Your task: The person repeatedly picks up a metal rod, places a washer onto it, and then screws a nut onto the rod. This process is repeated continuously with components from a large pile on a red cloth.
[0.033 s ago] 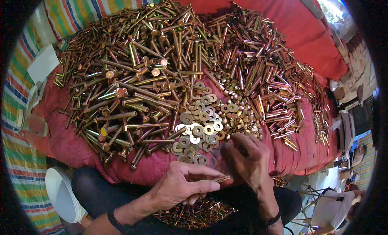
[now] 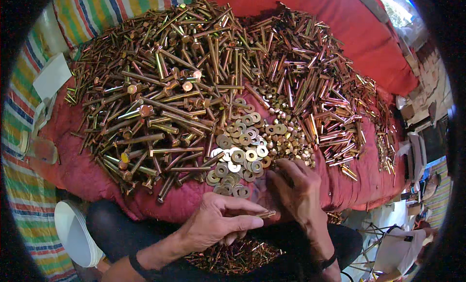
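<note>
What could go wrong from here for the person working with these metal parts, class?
The small metal piece pinched in the left hand's fingertips might slip and be lost among the metal parts below.

The flat washers lie against the nuts, so the two could get mixed.

And here's 1 slim, brownish metal piece (image 2: 266,214), pinched below frame centre, tip pointing right, the rest hidden! Right of centre, small golden nuts (image 2: 291,145) sit heaped; just left of them, flat silvery washers (image 2: 238,156) overlap, each with 1 hole.
</note>
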`<state>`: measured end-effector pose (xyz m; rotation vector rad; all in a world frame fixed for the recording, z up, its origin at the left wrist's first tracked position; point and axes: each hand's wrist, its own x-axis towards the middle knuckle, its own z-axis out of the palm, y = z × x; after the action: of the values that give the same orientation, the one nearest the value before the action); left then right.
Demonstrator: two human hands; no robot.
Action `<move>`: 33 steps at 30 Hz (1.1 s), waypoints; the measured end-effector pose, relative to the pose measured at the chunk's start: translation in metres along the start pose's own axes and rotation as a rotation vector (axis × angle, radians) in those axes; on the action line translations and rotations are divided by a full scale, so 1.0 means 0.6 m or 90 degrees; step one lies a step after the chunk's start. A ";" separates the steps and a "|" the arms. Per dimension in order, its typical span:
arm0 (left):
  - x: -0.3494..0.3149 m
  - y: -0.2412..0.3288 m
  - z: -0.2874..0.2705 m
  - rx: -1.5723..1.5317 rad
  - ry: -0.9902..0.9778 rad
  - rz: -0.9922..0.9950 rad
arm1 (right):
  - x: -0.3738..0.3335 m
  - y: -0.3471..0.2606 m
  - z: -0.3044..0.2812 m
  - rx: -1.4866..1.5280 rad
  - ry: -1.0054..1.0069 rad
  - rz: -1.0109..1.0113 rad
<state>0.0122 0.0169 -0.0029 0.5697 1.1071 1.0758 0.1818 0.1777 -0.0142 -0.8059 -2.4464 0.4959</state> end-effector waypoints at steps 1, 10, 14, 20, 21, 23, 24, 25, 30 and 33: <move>-0.001 -0.001 -0.001 0.012 0.008 0.027 | 0.001 0.004 0.010 -0.031 -0.015 -0.007; -0.007 -0.010 -0.020 -0.031 0.081 0.084 | 0.006 0.013 0.033 -0.148 0.012 -0.062; -0.003 -0.005 -0.025 0.012 0.106 0.156 | 0.003 0.021 0.019 -0.086 -0.010 -0.103; -0.005 0.005 -0.015 -0.016 0.122 0.102 | -0.003 0.015 0.002 -0.127 -0.062 -0.086; -0.004 0.006 -0.015 -0.033 0.119 0.102 | -0.003 0.008 -0.003 -0.076 -0.049 -0.062; -0.006 0.008 -0.018 -0.061 0.115 0.093 | -0.004 -0.009 -0.018 0.103 -0.051 0.011; -0.006 0.008 -0.021 -0.070 0.110 0.084 | -0.008 -0.019 -0.031 0.225 -0.063 0.064; -0.006 0.007 -0.024 -0.066 0.111 0.055 | -0.012 -0.028 -0.043 0.330 -0.058 0.086; -0.006 0.004 -0.034 -0.125 0.057 0.035 | -0.025 -0.052 -0.073 0.323 -0.173 0.011; -0.007 0.004 -0.037 -0.160 0.033 0.014 | -0.029 -0.052 -0.066 0.288 -0.139 -0.063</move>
<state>-0.0092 0.0114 -0.0079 0.3569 0.9940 1.2332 0.2027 0.1503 0.0261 -0.4581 -2.4090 1.0969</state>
